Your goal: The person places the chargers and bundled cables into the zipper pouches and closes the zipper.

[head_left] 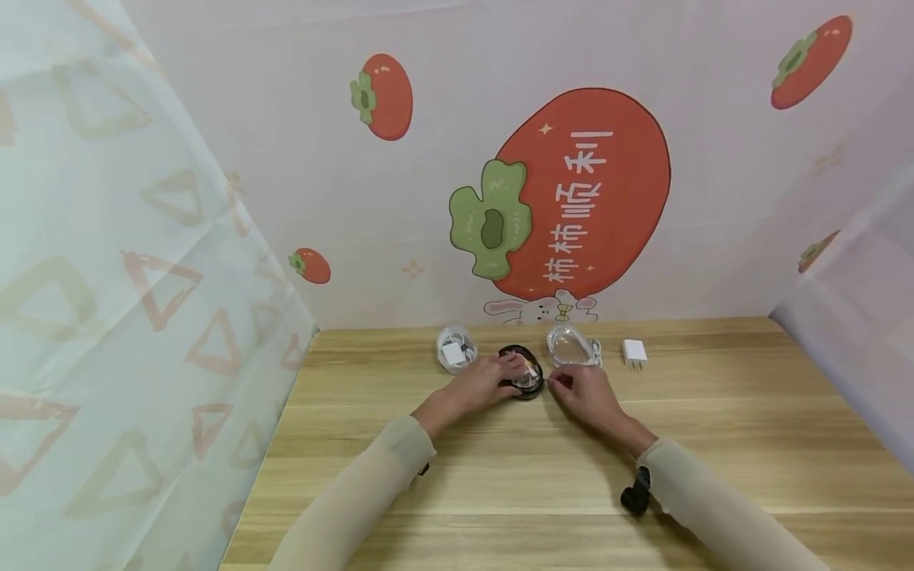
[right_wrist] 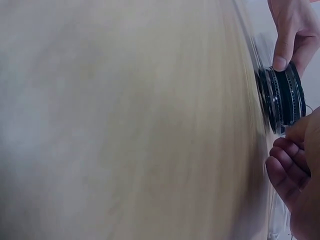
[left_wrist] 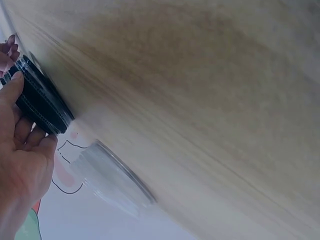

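A black round container with a clear lid (head_left: 527,376) stands on the wooden table (head_left: 500,476) toward its far side. My left hand (head_left: 510,371) grips it from the left, thumb and fingers curled round its ribbed black wall (left_wrist: 42,102). My right hand (head_left: 558,383) sits just right of it with fingers (right_wrist: 282,172) curled close to the rim (right_wrist: 283,97). Whether they touch it or hold anything is unclear. The left hand's fingers (right_wrist: 287,40) show at the top of the right wrist view.
A clear round tub holding a white charger (head_left: 455,350) stands behind the left hand. Another clear tub (head_left: 569,345) and a white plug (head_left: 634,351) lie behind the right hand. Printed cloth walls close in the table at the back and both sides.
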Demonstrator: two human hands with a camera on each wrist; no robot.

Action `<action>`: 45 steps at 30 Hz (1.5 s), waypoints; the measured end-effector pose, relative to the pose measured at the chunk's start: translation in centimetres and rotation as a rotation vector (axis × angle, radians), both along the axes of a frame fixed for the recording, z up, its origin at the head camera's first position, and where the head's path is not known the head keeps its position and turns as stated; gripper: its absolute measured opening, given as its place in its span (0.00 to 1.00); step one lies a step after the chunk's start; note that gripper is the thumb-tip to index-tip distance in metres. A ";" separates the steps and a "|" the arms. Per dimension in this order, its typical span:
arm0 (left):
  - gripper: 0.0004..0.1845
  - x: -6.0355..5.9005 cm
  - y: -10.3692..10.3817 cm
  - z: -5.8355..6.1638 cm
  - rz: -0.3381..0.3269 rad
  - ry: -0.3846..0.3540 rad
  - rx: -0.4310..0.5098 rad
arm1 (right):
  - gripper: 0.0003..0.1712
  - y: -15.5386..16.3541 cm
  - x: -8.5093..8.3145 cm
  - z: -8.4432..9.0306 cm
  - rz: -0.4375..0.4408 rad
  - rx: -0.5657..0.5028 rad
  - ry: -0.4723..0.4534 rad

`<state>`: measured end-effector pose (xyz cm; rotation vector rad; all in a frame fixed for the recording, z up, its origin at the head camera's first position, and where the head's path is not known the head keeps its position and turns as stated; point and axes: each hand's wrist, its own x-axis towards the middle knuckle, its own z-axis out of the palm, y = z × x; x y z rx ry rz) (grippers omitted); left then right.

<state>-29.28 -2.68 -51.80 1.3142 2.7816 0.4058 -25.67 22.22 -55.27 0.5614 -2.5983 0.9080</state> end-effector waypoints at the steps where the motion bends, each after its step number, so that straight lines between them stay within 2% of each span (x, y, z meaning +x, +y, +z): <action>1: 0.28 0.0 0.0 0.0 -0.003 -0.010 0.003 | 0.05 -0.1 -0.1 -0.1 -0.005 -0.001 -0.002; 7: 0.28 0.1 -0.3 0.3 -0.030 -0.044 0.020 | 0.05 -0.7 -0.3 -0.4 -0.019 0.003 -0.021; 15: 0.28 -0.1 -0.7 0.8 -0.050 -0.048 -0.020 | 0.05 -1.3 0.1 -0.4 -0.016 0.011 0.002; 25: 0.27 -0.2 -0.9 1.0 -0.083 -0.056 -0.033 | 0.03 -1.7 0.3 -0.5 -0.028 0.021 -0.045; 38: 0.29 -0.2 -0.9 1.1 -0.093 -0.037 -0.054 | 0.02 -0.8 1.6 1.3 0.004 0.011 -0.092; 45: 0.31 -0.1 -0.4 1.9 -0.076 -0.027 -0.097 | 0.02 0.9 1.9 1.5 0.031 -0.005 -0.106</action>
